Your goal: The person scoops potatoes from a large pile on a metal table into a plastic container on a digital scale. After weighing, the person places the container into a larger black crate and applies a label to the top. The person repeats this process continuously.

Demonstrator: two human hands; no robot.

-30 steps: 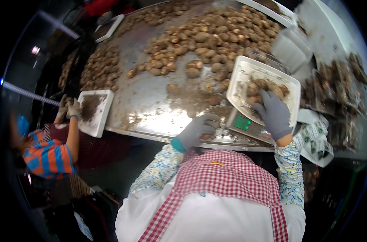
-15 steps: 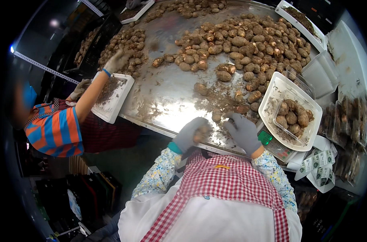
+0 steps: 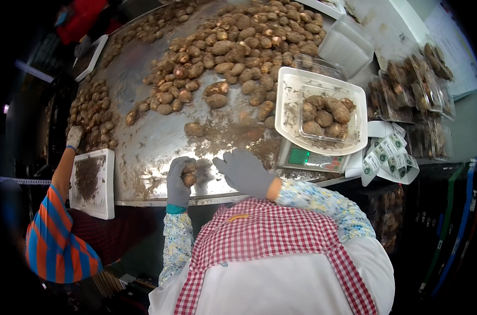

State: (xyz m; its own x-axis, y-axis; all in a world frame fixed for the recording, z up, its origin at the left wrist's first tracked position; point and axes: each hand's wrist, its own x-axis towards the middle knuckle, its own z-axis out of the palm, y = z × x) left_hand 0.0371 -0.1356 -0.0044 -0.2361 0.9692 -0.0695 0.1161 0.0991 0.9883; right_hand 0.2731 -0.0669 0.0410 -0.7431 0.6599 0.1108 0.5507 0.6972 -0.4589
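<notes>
Grey-gloved, my left hand (image 3: 177,181) is closed round brown tubers (image 3: 188,178) at the steel table's (image 3: 128,178) front edge. Just to its right, my right hand (image 3: 238,170) has its fingers apart and slightly curled, with nothing visible in them. Beyond it, right of centre, a white tray (image 3: 288,107) sits on a scale (image 3: 312,163) with a green display. In the tray is a clear plastic container holding several tubers (image 3: 327,115). A large heap of tubers (image 3: 222,47) covers the back of the table.
Clear empty containers (image 3: 346,44), filled packs (image 3: 416,89) and a label strip (image 3: 385,157) are at the right. A co-worker in a striped shirt (image 3: 60,236) reaches to tubers at the left, beside a white tray (image 3: 108,184). Another person in red (image 3: 73,26) is at the far left.
My right hand has left the tray's tubers and come down-left beside my left hand. The co-worker's gloved hand has moved onto the left pile. The view has shifted.
</notes>
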